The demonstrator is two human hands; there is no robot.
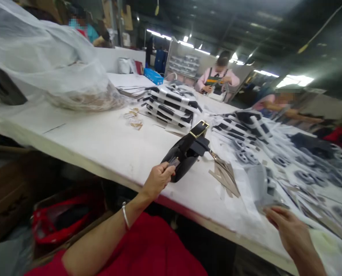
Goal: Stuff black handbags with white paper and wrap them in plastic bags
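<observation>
A small black handbag (185, 153) with a gold buckle on its strap and a metal clip at its side is tilted just over the white table. My left hand (159, 178) pinches its near edge, where a small clear piece of plastic also shows under the thumb. Off to the right, my right hand (287, 226) is over the table's near side with thumb and fingers drawn together. Something thin and greyish shows at its fingertips, too blurred to name. Beige-grey strips (226, 178) lie beside the handbag.
Stacked black bags in white wrapping (171, 105) stand behind the handbag, with more wrapped bags (242, 124) to their right. A large translucent plastic sack (53, 65) occupies the left of the table (81, 142). Several people work beyond. A red bag (64, 218) sits below the edge.
</observation>
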